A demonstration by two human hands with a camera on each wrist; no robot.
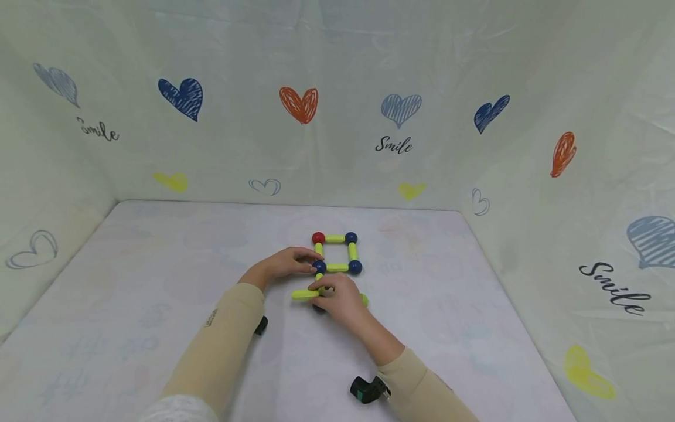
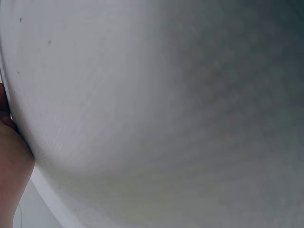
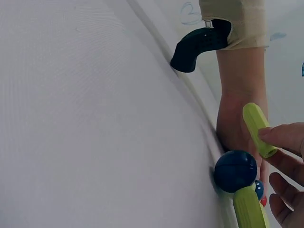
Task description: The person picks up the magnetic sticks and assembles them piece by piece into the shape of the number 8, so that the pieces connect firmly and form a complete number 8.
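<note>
Several yellow-green rods and balls form a square on the table, with a red ball (image 1: 319, 238) at its far left corner. My left hand (image 1: 287, 262) pinches the blue ball (image 1: 319, 267) at the near left corner. Between thumb and fingertips, my right hand (image 1: 340, 299) holds a loose yellow-green rod (image 1: 303, 295). In the right wrist view that rod (image 3: 256, 126) is tilted, just above a dark blue ball (image 3: 235, 171) joined to another rod (image 3: 249, 209). The right hand partly hides this near part in the head view. Only the edge of my left hand (image 2: 14, 175) shows in the left wrist view.
More blue balls mark the square's far right (image 1: 351, 237) and near right corners. A yellow-green end (image 1: 364, 300) peeks out right of my right hand. Black wrist cameras hang beneath both sleeves. White cloth walls with printed hearts rise behind and beside the table (image 1: 158, 252).
</note>
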